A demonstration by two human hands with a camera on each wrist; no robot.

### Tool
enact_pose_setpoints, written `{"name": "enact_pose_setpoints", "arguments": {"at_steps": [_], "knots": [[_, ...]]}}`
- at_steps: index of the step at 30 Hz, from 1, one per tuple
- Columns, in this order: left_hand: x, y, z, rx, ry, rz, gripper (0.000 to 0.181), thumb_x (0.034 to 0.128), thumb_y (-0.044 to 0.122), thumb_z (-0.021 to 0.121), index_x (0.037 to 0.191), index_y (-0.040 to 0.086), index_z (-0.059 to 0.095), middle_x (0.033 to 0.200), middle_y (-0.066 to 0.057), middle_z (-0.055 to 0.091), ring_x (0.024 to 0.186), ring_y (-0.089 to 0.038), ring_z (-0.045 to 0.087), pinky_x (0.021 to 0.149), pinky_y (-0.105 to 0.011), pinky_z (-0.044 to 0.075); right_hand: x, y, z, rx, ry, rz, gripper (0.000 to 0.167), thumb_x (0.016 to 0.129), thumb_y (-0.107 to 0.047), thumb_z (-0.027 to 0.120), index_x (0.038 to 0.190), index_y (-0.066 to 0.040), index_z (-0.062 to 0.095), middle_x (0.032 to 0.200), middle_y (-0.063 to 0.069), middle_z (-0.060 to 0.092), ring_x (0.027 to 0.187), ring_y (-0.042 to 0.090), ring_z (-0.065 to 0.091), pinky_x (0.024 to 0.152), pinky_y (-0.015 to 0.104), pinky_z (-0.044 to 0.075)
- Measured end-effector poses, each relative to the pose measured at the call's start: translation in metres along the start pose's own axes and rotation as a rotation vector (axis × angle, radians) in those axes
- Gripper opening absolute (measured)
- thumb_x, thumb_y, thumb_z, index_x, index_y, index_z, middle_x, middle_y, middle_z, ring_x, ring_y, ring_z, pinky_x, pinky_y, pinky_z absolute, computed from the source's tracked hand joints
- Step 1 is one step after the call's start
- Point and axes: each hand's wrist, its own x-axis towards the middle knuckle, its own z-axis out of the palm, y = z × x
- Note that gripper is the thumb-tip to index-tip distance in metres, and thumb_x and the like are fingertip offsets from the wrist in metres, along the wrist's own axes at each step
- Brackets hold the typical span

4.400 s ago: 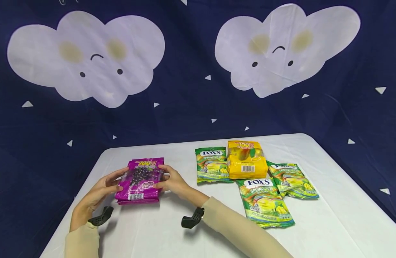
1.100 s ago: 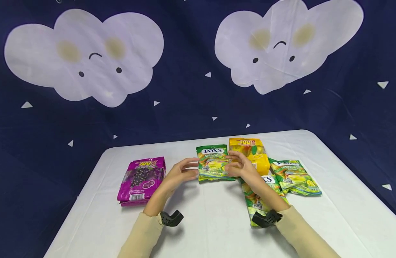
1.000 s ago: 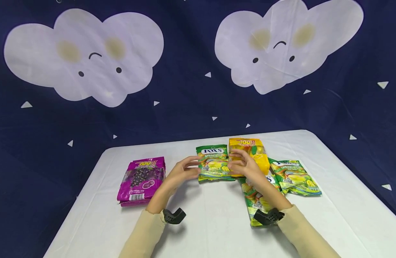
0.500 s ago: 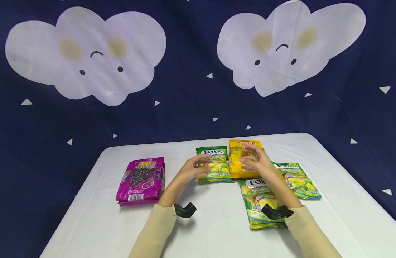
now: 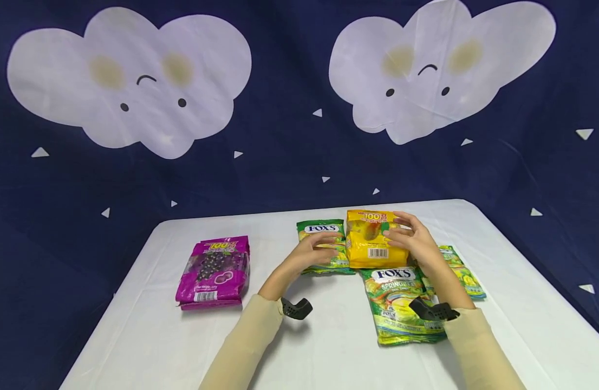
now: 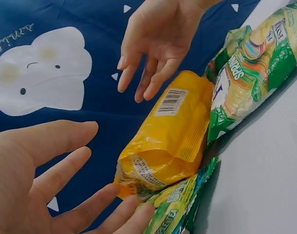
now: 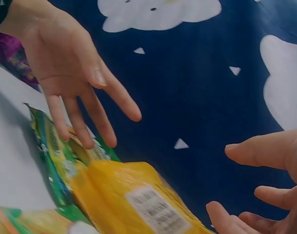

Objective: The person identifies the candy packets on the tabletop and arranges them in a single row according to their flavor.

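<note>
A yellow candy bag with a mango picture lies on the table's far side. On its left my left hand hovers over a green Fox's candy bag, fingers spread and partly hiding it. My right hand is at the yellow bag's right edge, fingers loosely bent. In the left wrist view the yellow bag lies between both hands, and neither grips it. The right wrist view shows my left hand palm inward, with its fingers extended. Whether any right fingertip touches the bag I cannot tell.
A purple candy bag with a grape picture lies at the left of the white table. Another green Fox's bag lies in front of the yellow one. A third is partly behind my right arm.
Earlier my hands held the purple bag at left; it now lies there alone. They then moved to the left green bag, and over the last second shifted right towards the yellow bag.
</note>
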Motion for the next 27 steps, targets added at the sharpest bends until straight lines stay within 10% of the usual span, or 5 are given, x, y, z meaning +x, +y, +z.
{"name": "enact_pose_setpoints", "arguments": {"at_steps": [17, 27], "knots": [[0.027, 0.001, 0.016, -0.049, -0.018, -0.057, 0.051, 0.0932, 0.017, 0.065, 0.142, 0.013, 0.049, 0.144, -0.019, 0.040, 0.120, -0.029, 0.052, 0.095, -0.042, 0.048, 0.000, 0.004, -0.021, -0.219, -0.040, 0.121, 0.083, 0.091, -0.032, 0.068, 0.153, -0.004, 0.020, 0.149, 0.029, 0.023, 0.128, 0.045, 0.036, 0.096, 0.052, 0.041], [0.039, -0.002, 0.023, -0.073, 0.012, -0.059, 0.051, 0.0926, 0.019, 0.067, 0.141, 0.016, 0.050, 0.149, -0.016, 0.034, 0.131, -0.031, 0.042, 0.092, -0.041, 0.050, 0.003, 0.014, -0.026, -0.178, -0.103, 0.159, 0.077, 0.095, -0.027, 0.063, 0.151, 0.001, 0.018, 0.149, 0.035, 0.014, 0.128, 0.050, 0.036, 0.100, 0.054, 0.041]]}}
